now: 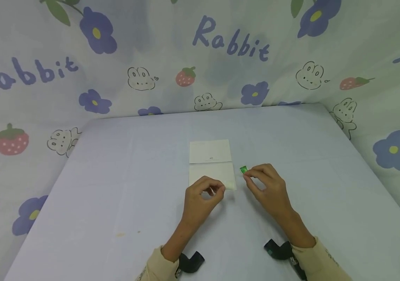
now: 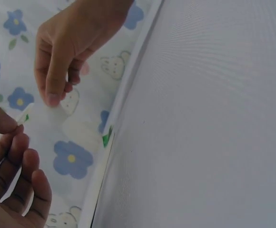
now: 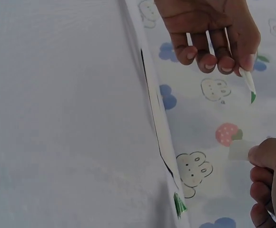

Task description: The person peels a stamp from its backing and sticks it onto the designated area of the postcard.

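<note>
My left hand [image 1: 201, 197] is over the lower edge of a flat white folded card [image 1: 209, 150]. Its thumb and forefinger pinch a thin white strip with a green end, [image 3: 250, 85] best seen in the right wrist view. To the right of the card, my right hand [image 1: 268, 187] pinches a small pale square piece [image 3: 239, 150] between thumb and forefinger. A small green piece [image 1: 243, 169] appears beside the right fingertips in the head view. Both wrist views show this green piece [image 3: 180, 204] by the card, apart from the fingers.
A white-covered table [image 1: 144, 168] lies under both hands. Behind and beside it hangs a curtain [image 1: 231, 74] printed with rabbits, flowers and strawberries. Black wrist cameras [image 1: 191, 262] sit at both sleeves. Faint brownish marks [image 1: 121, 235] show on the cloth at left.
</note>
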The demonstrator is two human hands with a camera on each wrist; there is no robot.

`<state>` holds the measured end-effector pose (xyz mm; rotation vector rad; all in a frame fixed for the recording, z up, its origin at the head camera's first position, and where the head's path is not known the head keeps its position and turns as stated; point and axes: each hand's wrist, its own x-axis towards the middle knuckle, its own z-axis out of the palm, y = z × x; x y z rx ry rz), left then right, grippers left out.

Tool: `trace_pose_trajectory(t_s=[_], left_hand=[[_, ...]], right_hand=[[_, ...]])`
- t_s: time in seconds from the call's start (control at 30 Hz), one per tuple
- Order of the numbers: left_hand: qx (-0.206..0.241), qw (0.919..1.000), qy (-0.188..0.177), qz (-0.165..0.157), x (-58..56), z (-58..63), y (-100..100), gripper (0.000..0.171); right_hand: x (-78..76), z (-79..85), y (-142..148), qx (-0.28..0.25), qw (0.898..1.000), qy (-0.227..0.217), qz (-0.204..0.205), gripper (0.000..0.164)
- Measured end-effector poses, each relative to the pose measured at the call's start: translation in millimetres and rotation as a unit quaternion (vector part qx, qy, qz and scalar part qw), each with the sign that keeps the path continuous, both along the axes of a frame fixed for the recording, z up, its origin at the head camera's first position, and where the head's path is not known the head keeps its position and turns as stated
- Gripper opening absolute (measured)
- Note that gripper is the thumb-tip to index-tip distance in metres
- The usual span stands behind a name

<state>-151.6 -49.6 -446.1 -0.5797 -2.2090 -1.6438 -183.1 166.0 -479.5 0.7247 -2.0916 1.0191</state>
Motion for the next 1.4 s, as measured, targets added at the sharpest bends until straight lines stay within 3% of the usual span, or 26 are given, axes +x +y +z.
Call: trace_pose_trajectory(t_s=[0.23,0.33,0.47,0.67,0.9,1.13,1.3,1.4], left_hand=[[-0.005,0.9999,-0.013,0.004,-9.5,-26.2,-2.7,0.012],[-0.003,0.9999,-0.014,-0.001,-11.8,-30.5,-4.3,0.011],[0.001,0.9999,-0.015,-0.003,-12.4,-30.8,-5.3,0.010],[0.004,0.9995,-0.030,-0.004,-11.4,-30.6,-4.9,0.008],[0.003,0.9997,-0.025,0.000,-12.0,-32.4,-3.9,0.010],[-0.003,0.9994,-0.033,0.007,-11.5,-29.5,-4.7,0.012],[-0.004,0.9995,-0.031,0.010,-4.0,-6.6,-2.0,0.011],[-0.002,0.9998,-0.018,0.008,-1.8,0.0,-1.9,0.012]], right_hand=[[-1.8,-6.0,6.0,0.029,0.998,-0.045,-0.022,0.018],[-2.6,-9.6,8.1,0.045,0.997,-0.064,-0.030,0.016],[-4.0,-13.4,8.9,0.062,0.995,-0.073,-0.040,0.016],[-3.3,-15.6,8.5,0.094,0.993,-0.052,-0.055,0.019],[-5.0,-18.3,9.7,0.121,0.991,-0.035,-0.047,0.019],[-8.2,-22.1,9.6,0.137,0.990,-0.026,-0.025,0.018],[-6.6,-21.1,8.5,0.158,0.986,-0.036,-0.023,0.018],[-6.0,-20.5,7.9,0.168,0.985,-0.043,-0.025,0.016]])
